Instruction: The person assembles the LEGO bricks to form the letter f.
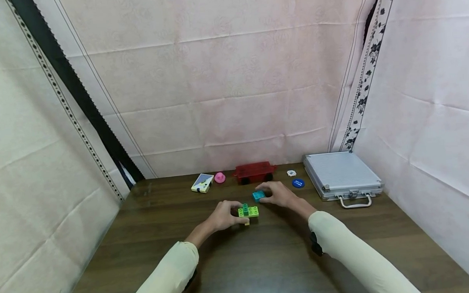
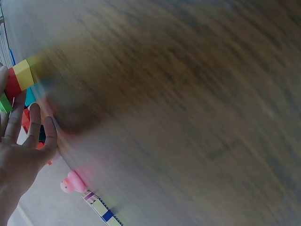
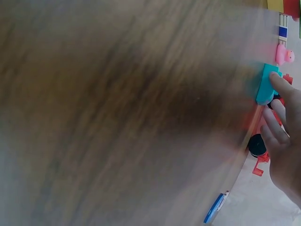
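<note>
My left hand (image 1: 222,215) pinches a small stack of toy building bricks (image 1: 252,212) between thumb and fingers. Its top shows lime green with a darker green brick (image 1: 245,208). In the left wrist view, a red brick (image 2: 12,82) and a yellow brick (image 2: 23,75) form its lower part, held above the table. Just to the right and farther back, my right hand (image 1: 279,194) grips a teal toy brick (image 1: 258,196) at its sides. The right wrist view shows that brick (image 3: 266,85) low over the tabletop, thumb and fingertips on it.
Along the back of the wooden table (image 1: 262,262) stand a card box (image 1: 202,183), a pink rubber duck (image 1: 219,177) and a red toy wagon (image 1: 254,172). Right of them lie a white disc (image 1: 291,173), a blue oval piece (image 1: 298,183) and a silver case (image 1: 342,173). Cloth walls enclose the table.
</note>
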### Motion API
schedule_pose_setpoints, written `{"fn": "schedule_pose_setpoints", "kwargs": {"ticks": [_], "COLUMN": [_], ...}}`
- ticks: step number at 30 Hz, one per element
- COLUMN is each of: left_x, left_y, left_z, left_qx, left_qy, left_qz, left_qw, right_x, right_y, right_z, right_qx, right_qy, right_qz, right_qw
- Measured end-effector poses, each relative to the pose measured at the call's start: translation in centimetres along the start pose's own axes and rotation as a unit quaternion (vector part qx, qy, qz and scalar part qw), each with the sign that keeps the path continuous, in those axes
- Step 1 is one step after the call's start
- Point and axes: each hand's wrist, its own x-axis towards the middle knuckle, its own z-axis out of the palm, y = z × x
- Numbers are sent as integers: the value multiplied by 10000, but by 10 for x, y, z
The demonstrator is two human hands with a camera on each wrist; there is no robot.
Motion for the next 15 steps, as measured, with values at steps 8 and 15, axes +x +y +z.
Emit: {"fn": "schedule_pose_setpoints", "kwargs": {"ticks": [8,15], "left_x": [0,1], "left_y": [0,-1], "left_z": [1,0], "left_qx": [-6,40], "left_qy": [10,25], "left_qz": [70,74], "left_qw": [10000,10000], "right_x": [-4,-6], "right_y": [-1,-5], "right_z": [1,1], "right_qx": [-307,-504], "right_qy": [-279,-474], "right_qz": [-219,-63], "right_qw": [9989,9976]}}
